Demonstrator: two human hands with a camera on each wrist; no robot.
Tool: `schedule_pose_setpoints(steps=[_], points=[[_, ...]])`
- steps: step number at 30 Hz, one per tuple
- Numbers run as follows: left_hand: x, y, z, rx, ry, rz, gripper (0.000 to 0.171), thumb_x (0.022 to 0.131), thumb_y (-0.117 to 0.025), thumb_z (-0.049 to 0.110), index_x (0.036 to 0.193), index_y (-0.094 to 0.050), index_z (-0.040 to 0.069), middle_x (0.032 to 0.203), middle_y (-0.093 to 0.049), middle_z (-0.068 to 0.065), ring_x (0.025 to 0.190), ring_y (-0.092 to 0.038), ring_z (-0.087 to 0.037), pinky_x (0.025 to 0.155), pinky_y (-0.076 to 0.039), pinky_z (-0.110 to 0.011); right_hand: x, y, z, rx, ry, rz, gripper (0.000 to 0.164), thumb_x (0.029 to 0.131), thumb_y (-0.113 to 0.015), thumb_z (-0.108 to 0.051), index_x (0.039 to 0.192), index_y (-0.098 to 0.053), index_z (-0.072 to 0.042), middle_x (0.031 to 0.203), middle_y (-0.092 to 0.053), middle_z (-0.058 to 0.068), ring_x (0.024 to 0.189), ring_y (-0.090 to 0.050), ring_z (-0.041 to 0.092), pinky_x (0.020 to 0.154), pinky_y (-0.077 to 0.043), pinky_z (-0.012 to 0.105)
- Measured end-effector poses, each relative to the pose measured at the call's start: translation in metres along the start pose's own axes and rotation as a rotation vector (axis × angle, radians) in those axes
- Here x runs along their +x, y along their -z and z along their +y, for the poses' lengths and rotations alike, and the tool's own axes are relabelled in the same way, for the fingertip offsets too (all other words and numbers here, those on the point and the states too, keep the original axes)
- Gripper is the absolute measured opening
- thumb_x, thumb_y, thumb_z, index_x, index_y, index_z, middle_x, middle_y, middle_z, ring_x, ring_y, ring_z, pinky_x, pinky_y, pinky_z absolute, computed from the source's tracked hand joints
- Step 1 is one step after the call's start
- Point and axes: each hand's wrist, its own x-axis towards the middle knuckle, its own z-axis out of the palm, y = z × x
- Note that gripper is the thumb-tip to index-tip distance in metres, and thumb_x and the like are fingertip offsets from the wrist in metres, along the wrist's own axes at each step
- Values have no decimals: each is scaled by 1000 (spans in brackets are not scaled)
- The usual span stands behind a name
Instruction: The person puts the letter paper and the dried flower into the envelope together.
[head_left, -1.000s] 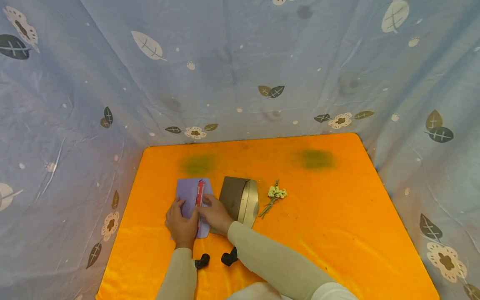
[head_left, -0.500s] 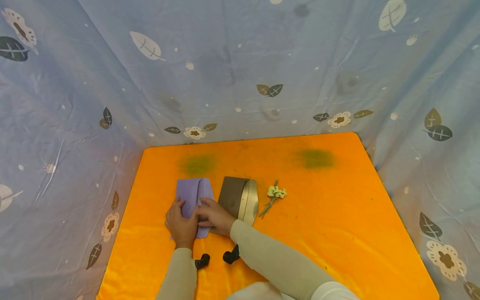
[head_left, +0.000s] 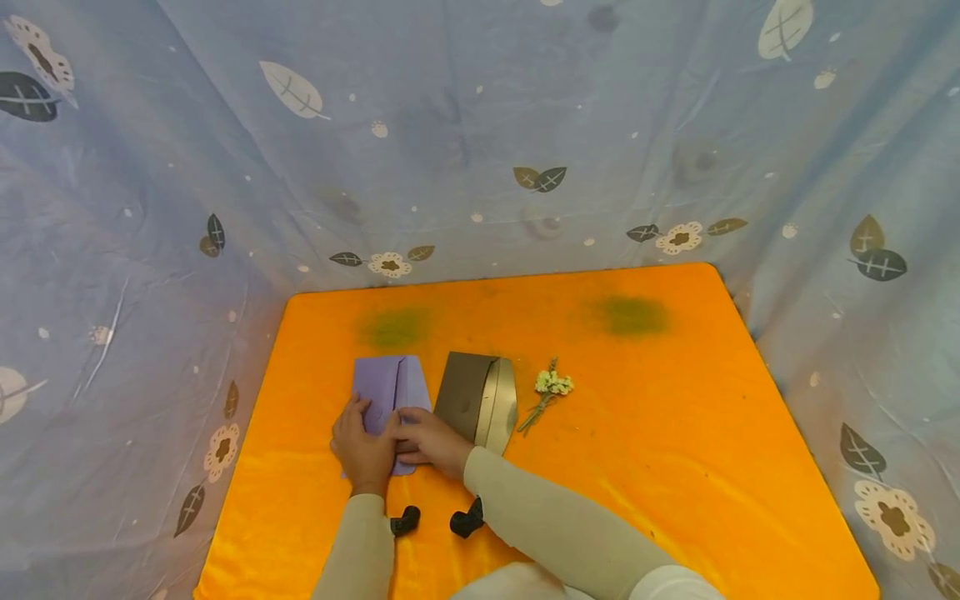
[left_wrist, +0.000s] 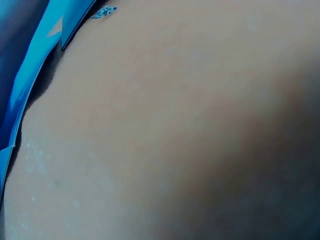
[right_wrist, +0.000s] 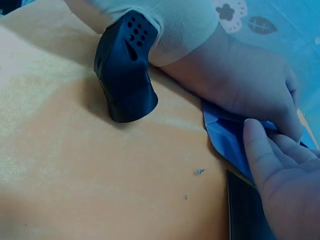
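Note:
A purple envelope (head_left: 377, 377) lies on the orange cloth with its flap (head_left: 416, 382) spread open to the right. My left hand (head_left: 363, 446) grips its lower left part, thumb by the pocket's mouth. Fingers of my right hand (head_left: 433, 440) reach to that mouth, right beside the left thumb. In the right wrist view, the right thumb (right_wrist: 256, 137) lies over the envelope (right_wrist: 225, 134), which looks blue there. Nothing red shows at the pocket now. Skin fills most of the left wrist view, with a strip of envelope (left_wrist: 37, 60) at upper left.
Just right of the purple envelope lies a brown envelope (head_left: 462, 392) with a gold flap (head_left: 501, 404). Further right is a small bunch of yellowish flowers (head_left: 553, 383). Black camera mounts (head_left: 406, 521) sit at both wrists. Patterned blue curtains (head_left: 465, 125) surround the orange cloth (head_left: 637, 433).
The red packet, earlier sticking out of the purple envelope's mouth, has gone out of sight at the pocket. My right hand has shifted slightly down and right; the left stays put.

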Motion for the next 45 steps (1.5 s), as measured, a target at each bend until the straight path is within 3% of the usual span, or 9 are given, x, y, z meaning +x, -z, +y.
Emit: schedule_pose_setpoints(steps=[9, 19, 25, 31, 37, 45], points=[[0, 1, 1, 4, 27, -22, 58, 92, -86, 31, 136, -68, -1, 160, -54, -17, 143, -44, -46, 110, -27, -69, 0, 6, 5, 33, -14, -52, 71, 110, -63, -23, 170, -31, 0, 154, -56, 17, 136, -60, 38, 109, -50, 56], [0, 0, -1, 22, 26, -17, 53, 90, -87, 29, 132, -69, 0, 159, -56, -16, 142, -45, -46, 110, -27, -69, -6, 10, 8, 79, -15, -65, 70, 109, -64, -24, 168, -36, 1, 148, -60, 16, 132, -61, 36, 102, -56, 52], [0, -2, -4, 48, 30, -18, 52, 89, -86, 31, 129, -71, 2, 158, -57, -14, 140, -46, -46, 108, -29, -69, -13, 17, 9, 96, 4, -71, 68, 108, -63, -22, 165, -38, 5, 144, -63, 18, 135, -59, 44, 104, -54, 54], [0, -4, -4, 63, 24, -19, 52, 88, -86, 32, 128, -71, 3, 157, -58, -14, 138, -48, -47, 106, -30, -68, -22, 30, 3, 107, 43, -75, 65, 109, -63, -24, 163, -41, 5, 149, -61, 24, 137, -57, 46, 109, -51, 54], [0, -2, 0, 61, 18, -11, 52, 86, -88, 29, 127, -71, 2, 157, -58, -14, 137, -48, -48, 105, -30, -68, -37, 47, -15, 82, 146, -87, 61, 113, -56, -27, 163, -42, 5, 154, -57, 24, 139, -56, 46, 108, -52, 51], [1, -2, 3, 54, -6, 17, 50, 85, -88, 31, 123, -72, 4, 153, -62, -14, 132, -52, -50, 104, -32, -70, -58, 83, -31, 83, 236, 22, 50, 114, -55, -29, 155, -54, -2, 152, -59, 24, 131, -62, 44, 110, -47, 63]])
